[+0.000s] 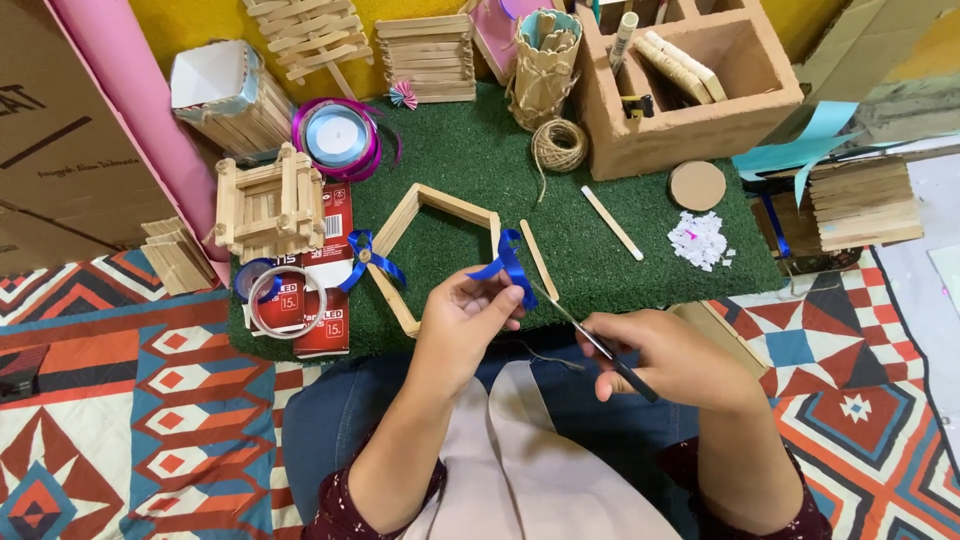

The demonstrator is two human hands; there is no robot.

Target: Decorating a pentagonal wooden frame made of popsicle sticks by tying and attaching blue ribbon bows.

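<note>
Left hand [462, 318] pinches blue ribbon [510, 265]; right hand [665, 358] grips scissors [590, 335], blades at ribbon. Stick frame [420, 235] beyond on green mat [600, 250].

Bright, even light; sharp focus.

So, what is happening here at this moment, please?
A person sits at a green mat covered with craft-stick pieces. The left hand pinches a blue ribbon, and the right hand holds scissors with the blades pointing at the ribbon's lower end. Just beyond the hands lies a house-shaped stick frame with a blue bow on its left side. A ribbon spool lies further back.
</note>
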